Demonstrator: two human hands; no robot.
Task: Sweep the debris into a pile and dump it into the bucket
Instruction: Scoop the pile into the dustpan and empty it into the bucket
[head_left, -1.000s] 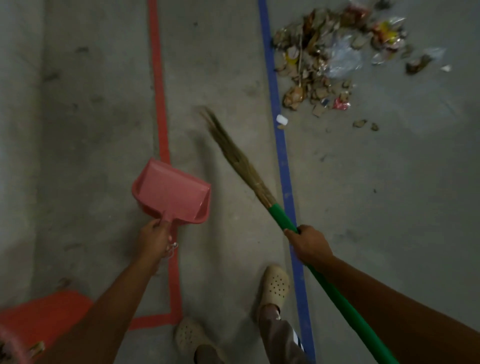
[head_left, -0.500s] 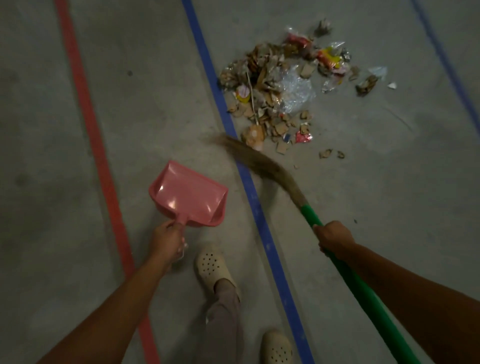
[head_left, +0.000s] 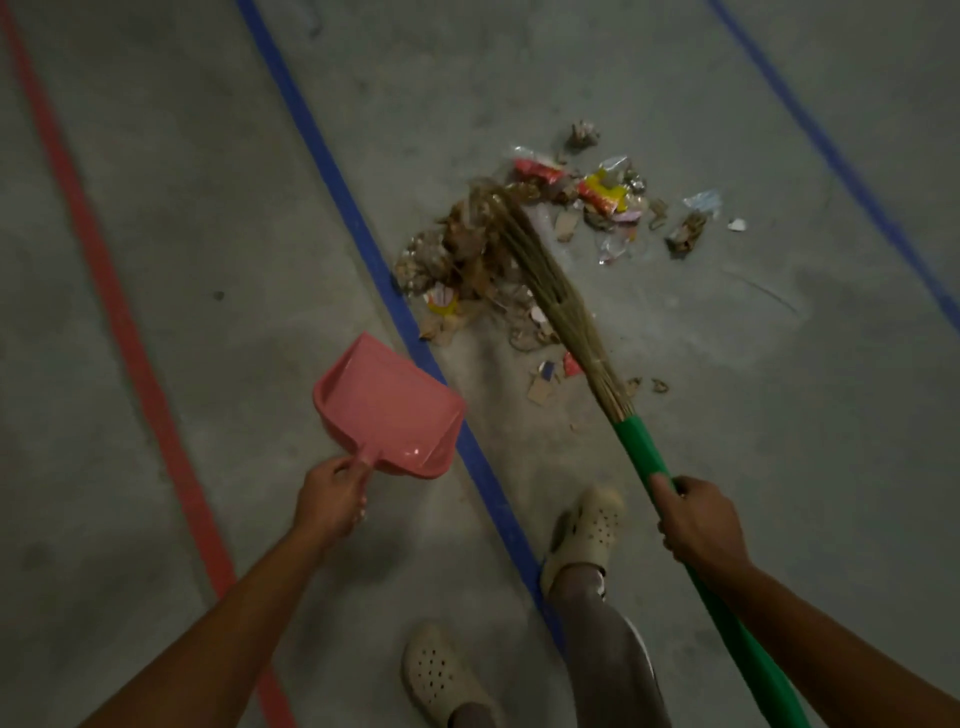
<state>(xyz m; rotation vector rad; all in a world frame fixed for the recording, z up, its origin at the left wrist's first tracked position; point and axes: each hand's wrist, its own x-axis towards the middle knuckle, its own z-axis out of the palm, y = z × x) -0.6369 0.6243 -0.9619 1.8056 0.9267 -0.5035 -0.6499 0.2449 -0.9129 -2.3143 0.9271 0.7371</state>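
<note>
A pile of debris (head_left: 467, 260), dry leaves, cardboard bits and coloured wrappers, lies on the concrete floor right of a blue line. My right hand (head_left: 701, 525) grips the green handle of a broom (head_left: 636, 447). Its straw bristles (head_left: 540, 275) lie across the pile, tips at the far side. My left hand (head_left: 332, 499) holds a pink dustpan (head_left: 387, 405) by its handle, above the floor just left of the blue line, its mouth facing the pile. No bucket is in view.
A blue tape line (head_left: 363, 244) runs diagonally between dustpan and pile; a red line (head_left: 119, 317) lies further left, another blue line (head_left: 831, 150) at the right. Scattered bits (head_left: 691, 231) lie right of the pile. My two feet in beige clogs (head_left: 587, 525) stand near the blue line.
I have stepped closer to the pile. The broom swung from left of the debris onto it, bristles now resting across the pile. The dustpan moved along, nearer the blue line.
</note>
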